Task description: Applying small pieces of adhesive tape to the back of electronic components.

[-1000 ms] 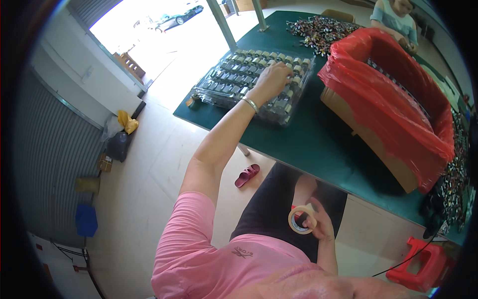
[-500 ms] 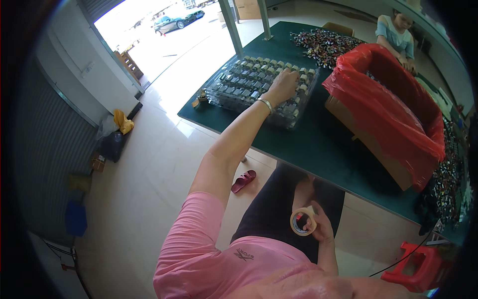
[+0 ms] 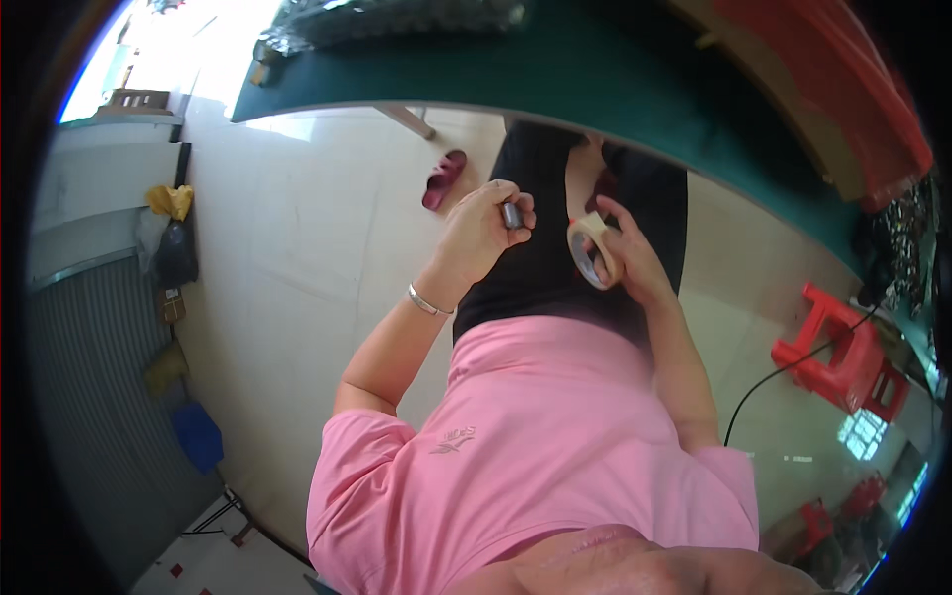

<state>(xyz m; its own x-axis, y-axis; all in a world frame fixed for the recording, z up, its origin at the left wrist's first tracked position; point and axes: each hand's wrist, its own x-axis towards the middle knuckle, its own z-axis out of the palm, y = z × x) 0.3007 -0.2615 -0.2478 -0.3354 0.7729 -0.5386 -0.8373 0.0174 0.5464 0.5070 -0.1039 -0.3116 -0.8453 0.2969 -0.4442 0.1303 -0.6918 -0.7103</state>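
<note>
Left hand [image 3: 481, 233] grips a small dark grey cylindrical piece [image 3: 511, 214]; right hand [image 3: 627, 260] clasps a beige ring-shaped tape roll [image 3: 591, 250]; both below the green table [image 3: 555, 69] edge.

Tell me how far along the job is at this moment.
Done: one small grey metal cylinder is off the table, pinched in the left hand over the lap. In hand: the right hand grips a beige roll of adhesive tape close beside the cylinder; no strip looks pulled free or stuck on. Left: any taping, plus the clear tray of similar parts on the green table.
</note>
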